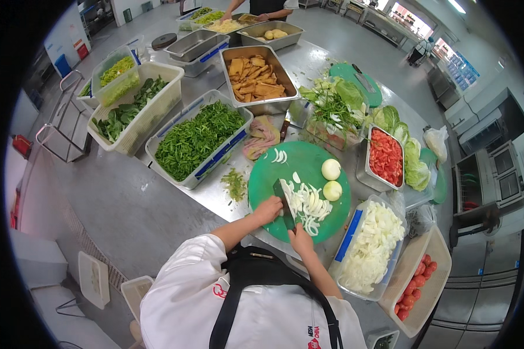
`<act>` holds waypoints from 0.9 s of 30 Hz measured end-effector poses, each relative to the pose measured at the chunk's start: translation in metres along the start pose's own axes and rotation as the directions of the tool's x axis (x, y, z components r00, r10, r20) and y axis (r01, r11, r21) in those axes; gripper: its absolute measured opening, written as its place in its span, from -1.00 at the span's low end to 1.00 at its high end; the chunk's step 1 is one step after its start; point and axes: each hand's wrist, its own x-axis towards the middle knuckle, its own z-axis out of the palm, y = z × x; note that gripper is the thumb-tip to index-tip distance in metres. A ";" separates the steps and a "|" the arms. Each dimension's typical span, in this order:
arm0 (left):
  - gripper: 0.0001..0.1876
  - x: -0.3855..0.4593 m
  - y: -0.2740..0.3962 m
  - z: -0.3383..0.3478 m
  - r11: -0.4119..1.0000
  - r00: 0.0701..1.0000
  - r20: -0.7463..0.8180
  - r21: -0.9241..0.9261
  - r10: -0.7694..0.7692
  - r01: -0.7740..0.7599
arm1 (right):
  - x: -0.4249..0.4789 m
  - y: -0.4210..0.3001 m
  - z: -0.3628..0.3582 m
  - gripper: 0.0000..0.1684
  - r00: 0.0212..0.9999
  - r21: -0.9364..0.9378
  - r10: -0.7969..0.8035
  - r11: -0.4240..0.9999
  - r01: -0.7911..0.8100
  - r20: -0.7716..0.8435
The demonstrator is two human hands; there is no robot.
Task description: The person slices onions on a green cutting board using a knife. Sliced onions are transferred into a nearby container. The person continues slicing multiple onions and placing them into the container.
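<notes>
My right hand grips the handle of a cleaver, its broad blade upright over a round green cutting board. Left of the blade, my left hand has its fingers curled close against it. A pale edge of onion shows under those fingertips; the rest of that piece is hidden. Sliced onion lies in a loose heap right of the blade. Two peeled onions, one whiter and one yellower, sit at the board's right side. A few thin slices lie near its far edge.
Chopped greens fill a tub on the left. Beyond the board are a crumpled cloth, a wooden-handled knife and a steel pan. Rightward stand diced tomato, a tub of cut onion and whole tomatoes. A person's hand works at the far end.
</notes>
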 end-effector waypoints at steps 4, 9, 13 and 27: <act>-0.84 0.002 0.002 0.002 1.000 1.000 -0.019 0.002 0.007 -0.007 | -0.018 0.008 -0.019 -0.63 1.000 0.036 -0.009 0.999 0.008 0.009; -0.80 0.013 0.005 0.018 0.996 0.999 -0.030 -0.094 -0.012 0.009 | -0.022 0.016 -0.028 -0.60 0.996 -0.028 0.074 0.997 -0.076 -0.058; -0.83 0.012 0.002 0.011 0.989 0.993 0.000 -0.093 -0.119 0.119 | -0.026 0.010 -0.021 -0.58 0.995 -0.009 0.052 0.999 -0.053 -0.090; -0.91 0.015 -0.017 0.002 1.000 0.996 0.094 0.024 -0.003 0.001 | -0.009 0.004 -0.009 -0.66 0.998 -0.039 0.034 0.999 -0.036 -0.044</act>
